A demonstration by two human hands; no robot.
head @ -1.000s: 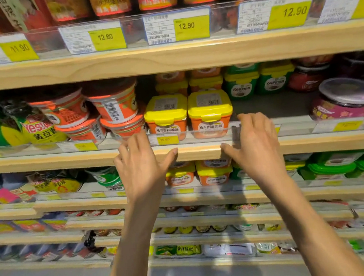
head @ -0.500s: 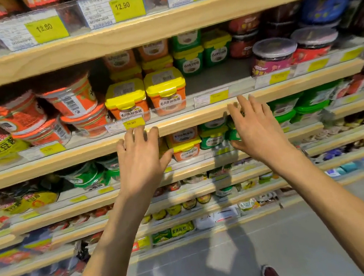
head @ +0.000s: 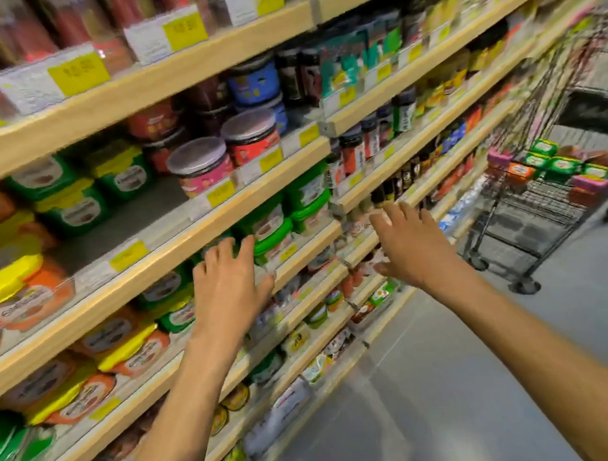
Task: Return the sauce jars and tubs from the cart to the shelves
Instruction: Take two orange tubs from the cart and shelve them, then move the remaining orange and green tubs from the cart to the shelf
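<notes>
Both hands have left the shelves [head: 168,258]; our left hand [head: 229,285] and right hand [head: 412,247] now hover empty, fingers spread and relaxed, grasping nothing; a second ago they rested on the shelf edge by the yellow-lidded tubs; since then our view has swung toward the cart [head: 532,202], which stands right of our hands and well apart; green tubs [head: 562,166] remain inside the cart; we judge one placement finished and another pick-up due.
</notes>
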